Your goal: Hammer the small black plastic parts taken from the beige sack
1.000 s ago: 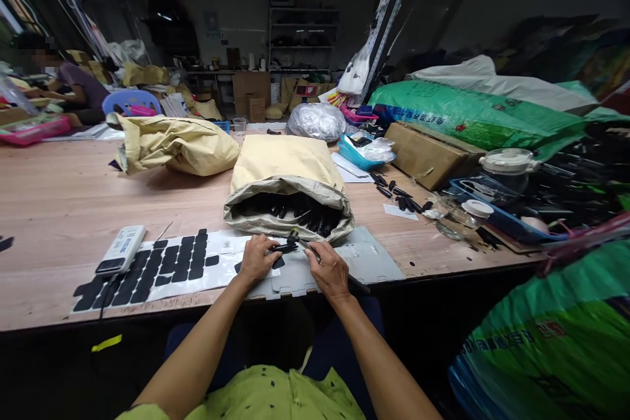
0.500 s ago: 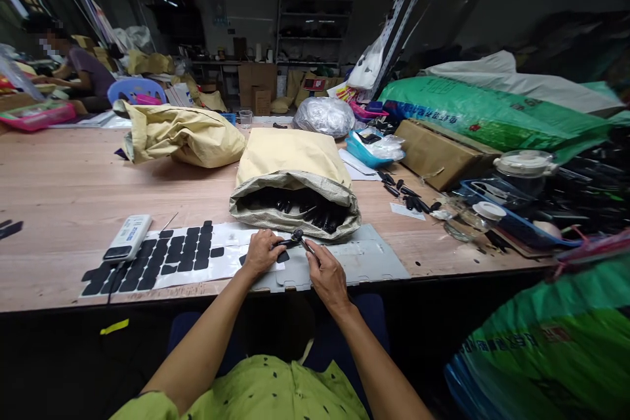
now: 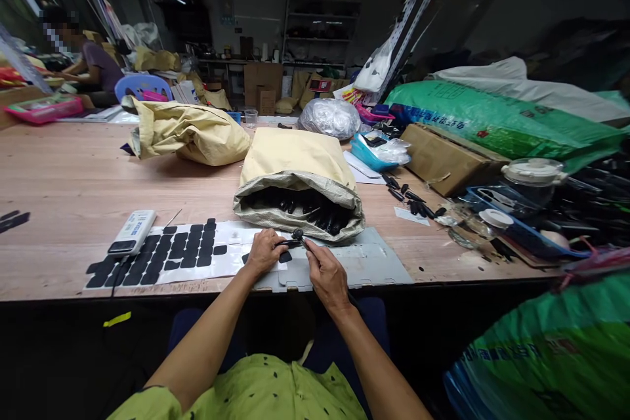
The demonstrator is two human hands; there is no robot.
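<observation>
My left hand [image 3: 267,251] is closed on a small black part [image 3: 297,235] with a rounded end, held over a grey board [image 3: 367,259]. From the other side my right hand [image 3: 327,273] pinches a thin, metallic-looking tool, like tweezers, whose tip meets the black part; its exact kind is too small to tell. Just beyond both hands lies a beige sack [image 3: 298,151], its rolled mouth facing me and glossy black pieces [image 3: 327,216] inside. Left of my hands is a white sheet [image 3: 229,236] bearing rows of black rounded stickers [image 3: 180,246].
A white box-shaped device [image 3: 132,233] with a cable sits on the sheet's left part. Another beige sack [image 3: 197,134] lies behind. To the right are loose black pieces [image 3: 411,200], a cardboard box [image 3: 447,157] and a blue tray [image 3: 529,226]. A co-worker [image 3: 96,65] sits far left.
The view has shifted slightly, so the bench appears a little farther right. Both hands keep their grip and stay together, with hardly any visible movement.
</observation>
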